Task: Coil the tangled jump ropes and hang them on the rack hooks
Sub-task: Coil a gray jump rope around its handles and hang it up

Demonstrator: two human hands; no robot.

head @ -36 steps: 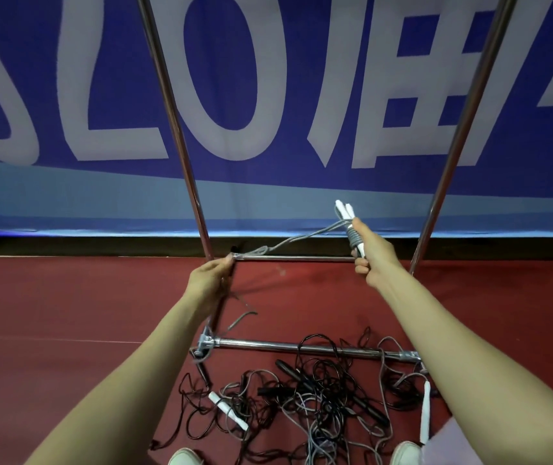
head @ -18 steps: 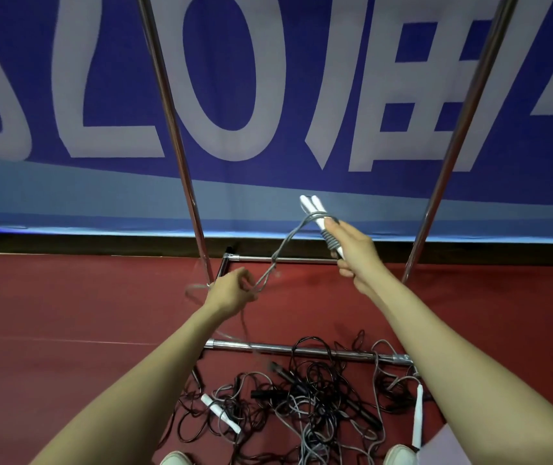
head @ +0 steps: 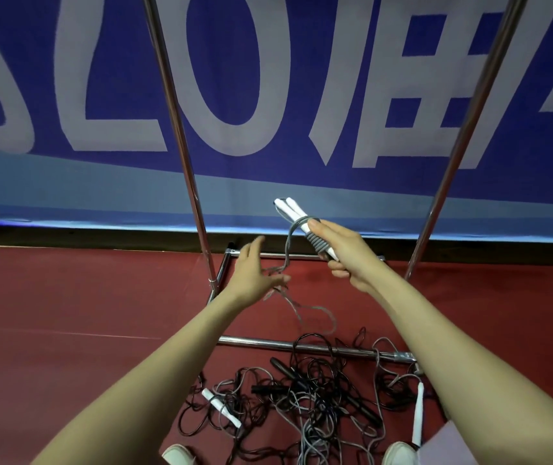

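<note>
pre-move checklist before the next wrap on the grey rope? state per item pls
1. Both white handles held together in right hand: ok.
2. Grey rope already looped around the handles: ok.
3. Left hand gripping the rope: not ok, fingers spread, cord only passing by them.
4. Rope's tail free of the floor pile: cannot tell, it trails down toward it.
5. Rack uprights clear of the hands: ok.
6. Rack hooks ready: cannot tell, out of view.

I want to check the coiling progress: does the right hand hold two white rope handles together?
Yes, the right hand grips two white handles side by side, grey rope looping from them.
</note>
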